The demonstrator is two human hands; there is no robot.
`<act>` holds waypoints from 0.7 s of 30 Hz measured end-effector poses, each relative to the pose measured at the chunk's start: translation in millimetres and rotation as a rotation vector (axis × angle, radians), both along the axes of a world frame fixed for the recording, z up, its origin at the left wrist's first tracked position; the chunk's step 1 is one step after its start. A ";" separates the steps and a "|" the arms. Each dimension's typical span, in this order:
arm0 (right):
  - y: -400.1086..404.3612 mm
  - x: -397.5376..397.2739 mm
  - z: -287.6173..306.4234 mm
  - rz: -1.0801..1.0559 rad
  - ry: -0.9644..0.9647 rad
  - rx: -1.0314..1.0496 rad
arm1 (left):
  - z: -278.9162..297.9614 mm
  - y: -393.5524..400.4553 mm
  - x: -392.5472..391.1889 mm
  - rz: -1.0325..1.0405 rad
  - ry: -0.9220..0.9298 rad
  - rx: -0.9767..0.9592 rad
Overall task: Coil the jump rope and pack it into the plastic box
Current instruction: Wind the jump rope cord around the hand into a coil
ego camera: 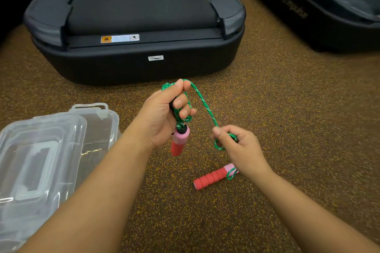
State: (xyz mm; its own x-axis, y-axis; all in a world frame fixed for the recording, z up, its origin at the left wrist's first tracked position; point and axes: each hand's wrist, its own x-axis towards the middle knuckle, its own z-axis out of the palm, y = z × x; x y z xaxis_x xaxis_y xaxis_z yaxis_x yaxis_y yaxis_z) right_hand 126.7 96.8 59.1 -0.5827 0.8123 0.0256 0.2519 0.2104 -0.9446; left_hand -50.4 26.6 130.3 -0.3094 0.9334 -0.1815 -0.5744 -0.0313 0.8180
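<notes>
My left hand (162,115) is shut on a bundle of coiled green jump rope (202,102). One red and pink handle (179,141) hangs below that fist. A strand arcs from the top of the bundle down to my right hand (236,148), which pinches the rope. The second red and pink handle (213,176) lies on the floor just below my right hand, with a small loop of rope at its pink end. The clear plastic box (102,121) stands open at the left, its lid (37,158) resting over the near part.
A black treadmill end (135,61) fills the floor straight ahead, close behind my hands. A second black machine (329,16) runs along the upper right. Speckled brown rubber floor (287,109) lies all around.
</notes>
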 end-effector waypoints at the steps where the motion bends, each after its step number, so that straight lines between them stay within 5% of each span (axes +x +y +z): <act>1: -2.1 0.4 -0.4 0.025 -0.033 0.016 | 0.1 0.3 -0.2 0.008 -0.001 -0.001; 7: -3.8 -4.8 -0.6 0.109 -0.171 0.158 | -1.6 0.1 0.5 -0.003 0.004 -0.019; 21: 9.6 -26.9 25.6 0.036 0.040 0.130 | 4.4 -5.2 10.3 -0.275 0.047 -0.060</act>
State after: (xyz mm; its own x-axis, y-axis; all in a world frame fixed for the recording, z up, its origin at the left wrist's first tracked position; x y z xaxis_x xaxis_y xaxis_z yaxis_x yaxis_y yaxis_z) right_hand 99.8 106.4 84.7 -0.6080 0.7790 0.1532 0.2044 0.3400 -0.9179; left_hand -40.1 21.4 134.7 -0.0558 0.9716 -0.2300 -0.5159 0.1692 0.8398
